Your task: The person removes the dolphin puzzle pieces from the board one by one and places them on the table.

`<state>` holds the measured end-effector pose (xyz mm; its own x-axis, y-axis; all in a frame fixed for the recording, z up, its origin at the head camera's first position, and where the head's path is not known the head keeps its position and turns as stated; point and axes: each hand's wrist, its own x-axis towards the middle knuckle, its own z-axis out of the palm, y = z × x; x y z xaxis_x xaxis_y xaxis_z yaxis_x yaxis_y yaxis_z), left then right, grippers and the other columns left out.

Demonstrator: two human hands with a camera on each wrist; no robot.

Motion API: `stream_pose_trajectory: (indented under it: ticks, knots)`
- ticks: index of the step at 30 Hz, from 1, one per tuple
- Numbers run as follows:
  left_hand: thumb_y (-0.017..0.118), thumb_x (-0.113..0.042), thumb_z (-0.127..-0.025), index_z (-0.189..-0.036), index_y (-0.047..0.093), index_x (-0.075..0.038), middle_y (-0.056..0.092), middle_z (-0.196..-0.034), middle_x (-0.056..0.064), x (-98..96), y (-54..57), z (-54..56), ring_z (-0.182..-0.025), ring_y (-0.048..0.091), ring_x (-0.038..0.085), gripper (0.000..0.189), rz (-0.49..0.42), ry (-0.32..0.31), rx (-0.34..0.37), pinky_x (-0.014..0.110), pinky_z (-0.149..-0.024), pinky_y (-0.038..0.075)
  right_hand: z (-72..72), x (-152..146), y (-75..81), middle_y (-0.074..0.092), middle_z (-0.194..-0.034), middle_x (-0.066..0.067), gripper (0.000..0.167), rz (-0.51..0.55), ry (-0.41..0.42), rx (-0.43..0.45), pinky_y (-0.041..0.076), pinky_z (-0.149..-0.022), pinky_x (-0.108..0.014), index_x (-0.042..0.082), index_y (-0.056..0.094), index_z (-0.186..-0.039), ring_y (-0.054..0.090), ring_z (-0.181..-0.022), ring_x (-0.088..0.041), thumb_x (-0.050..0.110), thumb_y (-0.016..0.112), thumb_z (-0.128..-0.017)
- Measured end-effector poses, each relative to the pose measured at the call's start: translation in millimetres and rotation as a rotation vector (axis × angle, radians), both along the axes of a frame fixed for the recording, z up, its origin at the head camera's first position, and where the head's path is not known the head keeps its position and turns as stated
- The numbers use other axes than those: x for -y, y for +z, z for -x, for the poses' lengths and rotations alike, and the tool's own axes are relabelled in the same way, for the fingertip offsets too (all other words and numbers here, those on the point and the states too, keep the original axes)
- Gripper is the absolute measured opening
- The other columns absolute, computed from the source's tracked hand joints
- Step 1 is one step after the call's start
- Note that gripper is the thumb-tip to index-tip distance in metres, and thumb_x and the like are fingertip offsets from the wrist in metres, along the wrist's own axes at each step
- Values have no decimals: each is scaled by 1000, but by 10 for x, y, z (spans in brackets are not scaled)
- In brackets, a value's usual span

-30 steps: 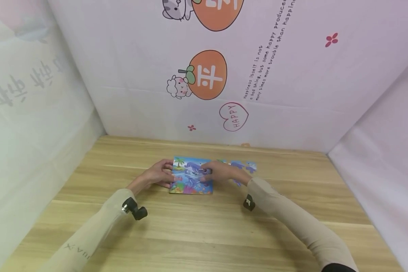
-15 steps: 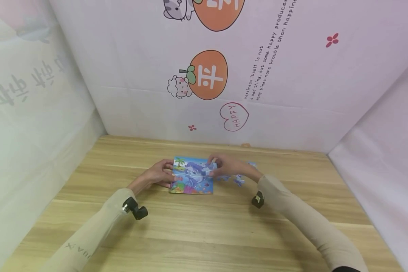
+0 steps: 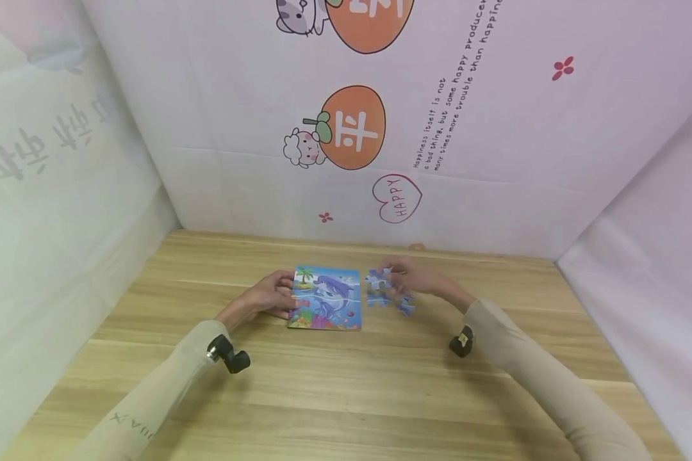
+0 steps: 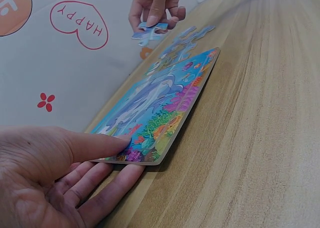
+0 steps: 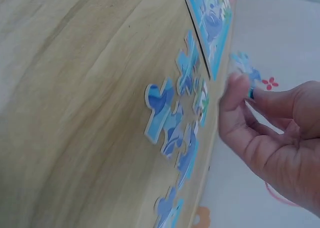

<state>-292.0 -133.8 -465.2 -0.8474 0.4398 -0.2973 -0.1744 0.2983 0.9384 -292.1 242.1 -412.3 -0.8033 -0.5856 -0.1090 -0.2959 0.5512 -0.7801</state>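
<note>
A square dolphin picture board with a palm tree and coral lies on the wooden table. My left hand grips its left edge, thumb on top of the picture and fingers below the edge. To the right of the board, my right hand pinches a blue jigsaw piece between thumb and fingers, raised over the table. Several loose jigsaw pieces in blue and purple lie under and beside the right hand, one of them a piece with a rounded knob.
The wooden table runs back to a white printed cloth wall close behind the board. Cloth also hangs at the left and right sides. A black camera mount sits on the left wrist, another camera mount on the right.
My right hand has moved right, from over the dolphin board to above the loose pieces, now with a jigsaw piece plainly in its fingers. The left hand and the board stay in place.
</note>
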Motion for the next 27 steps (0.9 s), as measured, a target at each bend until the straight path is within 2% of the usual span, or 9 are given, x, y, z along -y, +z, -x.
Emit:
stream_pose_trajectory:
  ticks: [6, 9, 13, 16, 20, 23, 27]
  knots:
    - [78, -3, -93, -159, 28, 2, 38, -150, 25, -9, -2, -2, -104, 64, 24, 83, 4, 0, 1, 30, -74, 69, -29, -187, 36, 70, -97, -21, 35, 33, -55, 116, 67, -76, -54, -10, 55, -137, 71, -81, -28, 7, 53, -107]
    - [78, -3, -93, -159, 28, 3, 38, -150, 26, -5, -3, -1, -103, 65, 24, 83, 0, -5, -3, 30, -74, 69, -38, -259, 23, 69, -99, -25, 33, 78, -77, 112, 67, -79, -58, -12, 56, -134, 72, -83, -29, 6, 57, -106]
    - [76, -2, -93, -158, 28, 2, 39, -149, 25, 2, -6, 1, -98, 66, 22, 81, -8, -2, 0, 30, -73, 68, -66, -333, -2, 69, -102, -29, 35, 80, -132, 85, 67, -75, -48, -14, 56, -134, 72, -83, -32, 4, 59, -104]
    - [74, 2, -94, -158, 29, 2, 39, -148, 24, 6, -12, 0, -95, 66, 20, 78, -14, 0, 0, 29, -72, 68, -90, -407, -28, 70, -105, -25, 36, 71, -191, 104, 66, -79, -43, -13, 56, -133, 72, -88, -30, 7, 62, -104]
    - [73, 3, -94, -158, 29, 2, 38, -148, 24, 6, -11, -4, -94, 66, 20, 78, -11, 0, 2, 29, -73, 68, -156, -520, -39, 68, -110, -21, 36, 100, -244, 148, 65, -92, -47, -12, 54, -131, 71, -94, -28, 8, 64, -102]
    - [76, -1, -93, -158, 29, 2, 37, -150, 25, 5, -6, -6, -96, 66, 21, 80, -4, 6, 3, 30, -75, 68, -210, -594, -28, 67, -111, -23, 37, 118, -260, 167, 65, -93, -45, -14, 52, -131, 70, -94, -29, 5, 64, -101]
    - [78, -5, -93, -159, 28, 1, 36, -153, 25, 2, -4, -2, -102, 66, 24, 84, 3, 9, 6, 31, -76, 69, -252, -716, -47, 68, -105, -20, 32, 118, -264, 149, 66, -89, -41, -15, 53, -125, 71, -91, -27, 3, 64, -100]
